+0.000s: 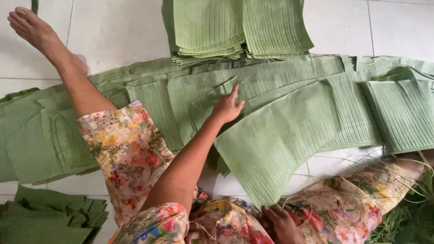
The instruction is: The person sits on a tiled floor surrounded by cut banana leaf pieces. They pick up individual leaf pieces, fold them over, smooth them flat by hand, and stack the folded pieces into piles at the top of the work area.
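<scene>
We see a long spread of ribbed green banana-leaf sheets (280,86) across the middle of the frame on the white tiled floor (113,27). A large curved leaf piece (275,144) lies centre-right. Our left hand (227,107) rests flat on the spread, fingers (234,90) loosely extended, holding nothing. Our right hand (284,223), bottom centre, has its fingers bent at that piece's lower corner.

A home floor used as a leaf-cutting workspace.
Pale floor tiles (113,31) lay bare beyond a spread of cut banana leaves (280,117); neat leaf stacks (239,27) sat above it, trimmings (407,217) at its lower right.
</scene>
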